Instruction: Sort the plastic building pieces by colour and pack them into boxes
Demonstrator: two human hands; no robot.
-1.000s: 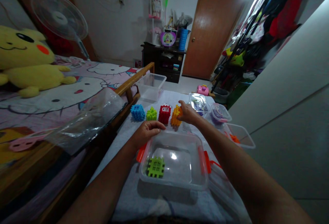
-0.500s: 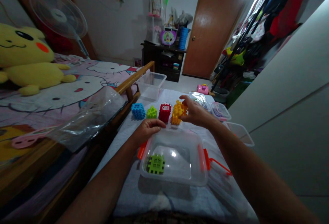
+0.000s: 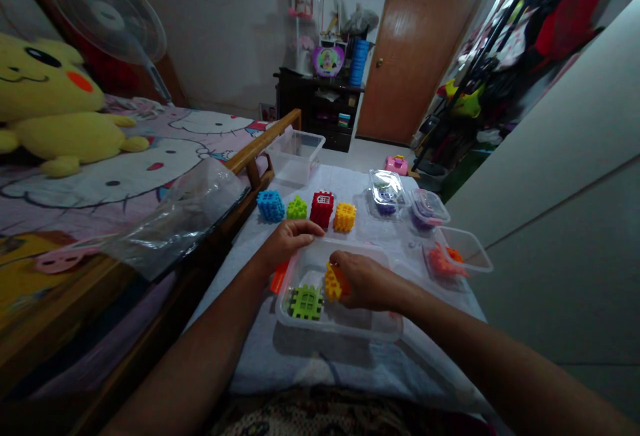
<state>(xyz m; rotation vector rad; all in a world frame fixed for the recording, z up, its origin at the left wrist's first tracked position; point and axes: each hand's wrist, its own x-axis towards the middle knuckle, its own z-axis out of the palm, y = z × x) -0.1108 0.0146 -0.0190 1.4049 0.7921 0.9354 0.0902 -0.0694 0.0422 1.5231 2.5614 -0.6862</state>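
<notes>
A clear plastic box (image 3: 340, 326) with orange side clips sits in front of me. Its far left rim is gripped by my left hand (image 3: 290, 243), fingers bent over the edge. My right hand (image 3: 357, 279) is inside the box, closed on yellow interlocking blocks (image 3: 333, 283), partly covered by the fingers. Beside them, on the box bottom at the left, lies a green interlocking block (image 3: 307, 303) with a window pattern. Beyond the box stand stacks of blocks in a row: blue (image 3: 271, 206), light green (image 3: 297, 208), red (image 3: 322, 209) and yellow (image 3: 345, 217).
Right of the row are a lidded clear container (image 3: 387, 193), a smaller one (image 3: 429, 208), and a tilted clear box (image 3: 465, 249) by orange blocks (image 3: 444, 261). An open clear bin (image 3: 297, 156) stands at the far left. A wooden bed rail (image 3: 240, 168) borders the left side.
My right hand has moved from the yellow stack toward me and down into the box, carrying yellow blocks. The yellow stack left behind is smaller. The left hand stays at the rim.
</notes>
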